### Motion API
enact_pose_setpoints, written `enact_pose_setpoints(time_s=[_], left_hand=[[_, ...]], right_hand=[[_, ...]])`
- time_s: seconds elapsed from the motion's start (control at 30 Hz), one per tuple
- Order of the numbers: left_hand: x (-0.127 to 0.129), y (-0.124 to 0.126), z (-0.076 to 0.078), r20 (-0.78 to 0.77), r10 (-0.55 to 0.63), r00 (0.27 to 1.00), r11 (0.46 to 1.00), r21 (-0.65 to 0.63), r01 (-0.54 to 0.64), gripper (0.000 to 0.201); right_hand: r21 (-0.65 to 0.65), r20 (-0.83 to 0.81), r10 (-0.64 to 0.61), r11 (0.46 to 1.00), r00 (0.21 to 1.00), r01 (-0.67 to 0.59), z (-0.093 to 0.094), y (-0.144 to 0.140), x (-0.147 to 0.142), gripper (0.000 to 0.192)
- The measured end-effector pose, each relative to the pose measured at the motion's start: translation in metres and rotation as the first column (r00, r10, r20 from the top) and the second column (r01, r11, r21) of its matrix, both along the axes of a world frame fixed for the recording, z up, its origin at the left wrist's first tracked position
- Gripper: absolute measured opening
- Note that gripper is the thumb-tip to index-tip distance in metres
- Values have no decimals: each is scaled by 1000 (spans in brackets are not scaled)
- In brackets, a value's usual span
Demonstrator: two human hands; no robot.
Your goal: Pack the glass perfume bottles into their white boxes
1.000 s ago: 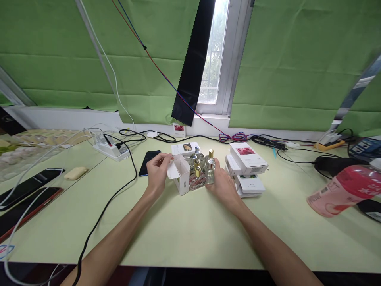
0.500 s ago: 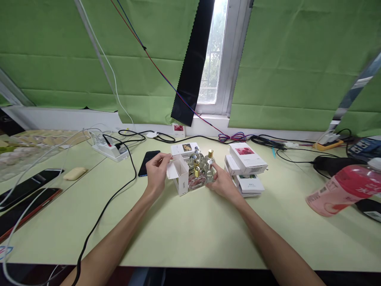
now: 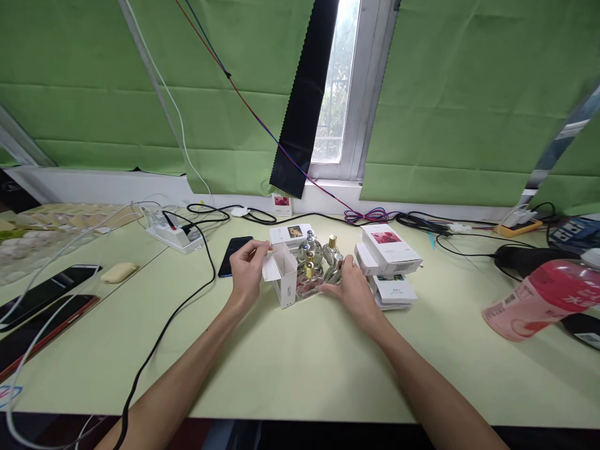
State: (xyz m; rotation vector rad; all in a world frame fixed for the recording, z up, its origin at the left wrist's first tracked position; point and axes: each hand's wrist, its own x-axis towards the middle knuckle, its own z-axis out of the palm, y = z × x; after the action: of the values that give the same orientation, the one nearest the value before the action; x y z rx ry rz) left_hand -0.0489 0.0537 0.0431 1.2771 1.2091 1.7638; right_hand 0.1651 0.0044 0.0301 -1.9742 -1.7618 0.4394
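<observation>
Head view, frame centre: left hand [image 3: 247,269] pinches flap of open white box [image 3: 284,281] on tabletop [image 3: 300,369]. Right hand [image 3: 355,289] grips tilted glass bottle [image 3: 335,270] beside box, among other bottles [image 3: 310,251].

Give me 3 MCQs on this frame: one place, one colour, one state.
1. Where is the dark phone?
A. left of the open box
B. on the stacked boxes
C. under the pink bottle

2. What colour are the curtains?
A. blue
B. green
C. white

3. What is the state of the white carton at the left hand?
A. sealed
B. crushed flat
C. flap open

Answers:
1 A, it lies on the table beyond the left hand.
2 B, green cloth hangs either side of the window.
3 C, the flap stands up by the fingers.
</observation>
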Motion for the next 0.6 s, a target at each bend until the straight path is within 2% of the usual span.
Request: enact_pose_setpoints(time_s=[0.13,0.3,0.47,0.6], left_hand=[[0,-1,0,2,-5,1000,1000,-6,5,19],[0,0,0,17,-1,1000,1000,-6,1,19],[0,0,1,1,-1,1000,1000,-8,1,19],[0,0,1,-8,6,1000,1000,-4,-6,18]], right_hand=[[3,-17,3,1000,1000,-3,3,-3,0,49],[-30,-67,33,999,997,-35,-1,3,4,61],[-15,-141,100,995,985,-103,-7,6,9,49],[-22,-98,74,997,992,-76,-10,7,8,48]])
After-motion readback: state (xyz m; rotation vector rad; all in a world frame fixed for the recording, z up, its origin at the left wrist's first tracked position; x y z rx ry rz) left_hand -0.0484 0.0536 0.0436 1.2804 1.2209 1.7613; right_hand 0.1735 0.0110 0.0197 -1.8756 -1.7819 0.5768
